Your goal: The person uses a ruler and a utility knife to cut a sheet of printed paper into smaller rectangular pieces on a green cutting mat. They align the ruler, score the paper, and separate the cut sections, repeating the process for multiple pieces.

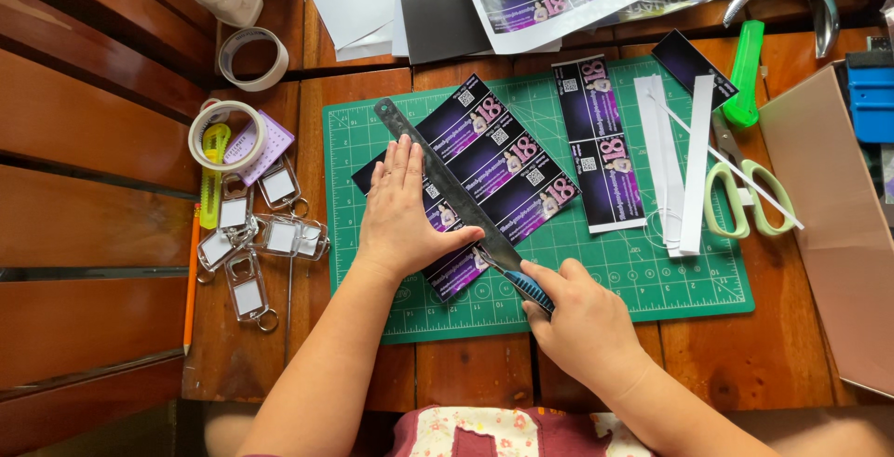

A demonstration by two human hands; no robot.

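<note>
A printed sheet of purple-and-black tickets lies slantwise on the green cutting mat, near the mat's left half. A dark metal ruler runs diagonally across the sheet. The left hand lies flat on the ruler and the sheet, fingers stretched out and pressing down, gripping nothing. The right hand is closed around a blue-handled craft knife, whose tip sits against the ruler's lower end, at the near edge of the sheet.

The step in hand looks like a cut along the ruler's edge, close to its lower end. Any further stroke calls for steady pressure on the ruler so that it does not slip, and for the left fingertips to stay clear of the cutting edge.

To the right on the mat lie a separated ticket strip and white paper offcuts; beyond them, green-handled scissors. Left of the mat, on the wooden worktop, are clear key-tag holders and tape rolls.
</note>
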